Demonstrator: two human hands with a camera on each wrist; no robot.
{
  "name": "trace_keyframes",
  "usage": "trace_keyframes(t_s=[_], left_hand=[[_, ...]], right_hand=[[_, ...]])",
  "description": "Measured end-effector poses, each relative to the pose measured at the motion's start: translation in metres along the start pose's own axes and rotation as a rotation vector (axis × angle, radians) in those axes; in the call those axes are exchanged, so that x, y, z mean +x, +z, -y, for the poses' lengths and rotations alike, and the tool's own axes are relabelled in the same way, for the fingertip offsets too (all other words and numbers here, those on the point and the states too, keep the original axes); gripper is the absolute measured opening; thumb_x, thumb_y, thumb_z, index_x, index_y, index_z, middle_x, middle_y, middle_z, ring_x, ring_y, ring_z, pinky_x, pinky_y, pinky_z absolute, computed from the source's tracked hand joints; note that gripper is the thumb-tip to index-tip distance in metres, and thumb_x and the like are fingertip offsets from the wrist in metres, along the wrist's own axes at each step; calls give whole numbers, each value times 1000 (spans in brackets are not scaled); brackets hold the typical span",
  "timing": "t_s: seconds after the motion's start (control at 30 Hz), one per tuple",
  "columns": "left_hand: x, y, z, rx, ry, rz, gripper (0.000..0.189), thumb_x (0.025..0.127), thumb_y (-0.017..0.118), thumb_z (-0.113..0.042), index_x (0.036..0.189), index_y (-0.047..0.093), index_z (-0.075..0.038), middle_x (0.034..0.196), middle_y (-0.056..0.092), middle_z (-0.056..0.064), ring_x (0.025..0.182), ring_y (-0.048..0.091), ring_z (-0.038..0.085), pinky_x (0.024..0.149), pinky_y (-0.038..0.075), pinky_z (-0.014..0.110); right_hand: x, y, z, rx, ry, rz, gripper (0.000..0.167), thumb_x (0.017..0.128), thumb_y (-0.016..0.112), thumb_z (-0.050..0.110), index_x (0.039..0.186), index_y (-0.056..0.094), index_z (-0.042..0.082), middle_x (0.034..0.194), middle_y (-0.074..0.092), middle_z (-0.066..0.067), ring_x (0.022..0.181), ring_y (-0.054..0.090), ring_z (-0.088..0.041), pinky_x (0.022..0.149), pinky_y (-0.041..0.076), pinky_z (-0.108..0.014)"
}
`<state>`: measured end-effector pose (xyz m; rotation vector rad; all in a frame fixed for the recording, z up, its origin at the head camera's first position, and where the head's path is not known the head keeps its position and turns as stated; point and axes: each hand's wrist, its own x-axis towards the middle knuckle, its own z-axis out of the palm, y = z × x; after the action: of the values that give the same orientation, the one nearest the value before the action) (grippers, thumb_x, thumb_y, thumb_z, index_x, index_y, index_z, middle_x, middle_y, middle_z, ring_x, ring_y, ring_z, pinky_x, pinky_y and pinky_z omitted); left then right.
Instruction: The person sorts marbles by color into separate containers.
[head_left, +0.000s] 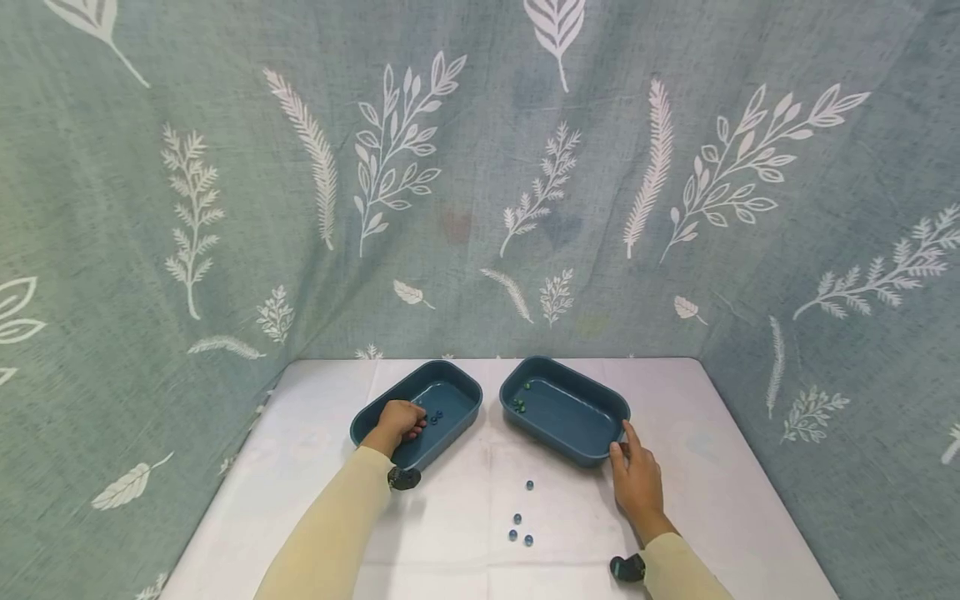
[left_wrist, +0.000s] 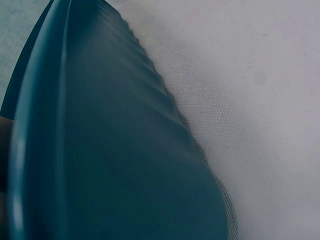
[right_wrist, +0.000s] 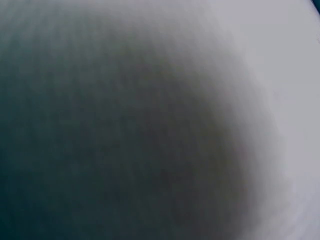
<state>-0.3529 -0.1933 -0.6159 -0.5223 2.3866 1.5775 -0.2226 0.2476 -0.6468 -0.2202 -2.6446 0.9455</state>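
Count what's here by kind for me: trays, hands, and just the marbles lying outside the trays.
Trays: 2 (left tray, right tray)
Hands: 2 (left hand, right hand)
Marbles outside the trays: 4
Total: 8

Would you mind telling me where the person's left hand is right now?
In the head view, the left hand is inside the left tray, just left of small dark marbles.

Long pale-yellow sleeves [head_left: 333,525], small black wrist cameras [head_left: 404,478], bare hands [head_left: 399,419]
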Motion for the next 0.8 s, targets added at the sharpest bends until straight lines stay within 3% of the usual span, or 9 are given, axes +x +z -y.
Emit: trace_keyframes(t_s=[0.27,0.6,0.8], left_hand=[[-3,0,1,3,22,-18,12,90,61,-3,98,68,4,74,64,8,56,61,12,51,52,25],[1,-4,-2,-46,53,-5,15,94,62,-8,104,68,1,81,67,9,61,63,14,55,55,28],[-20,-7,-14,-97,87,9,25,97,61,-14,116,66,1,87,67,8,65,62,12,59,54,26]], right_hand=[[0,1,1,10,-18,-9,58,104,35,48,154,27,19,124,60,-19,119,49,-42,99,34,-61],[0,-1,1,7,-22,-16,57,104,36,46,154,28,18,124,60,-19,118,50,-42,98,35,-61],[0,-2,2,7,-23,-16,57,104,37,45,154,28,18,124,60,-20,118,50,-41,99,35,-60]])
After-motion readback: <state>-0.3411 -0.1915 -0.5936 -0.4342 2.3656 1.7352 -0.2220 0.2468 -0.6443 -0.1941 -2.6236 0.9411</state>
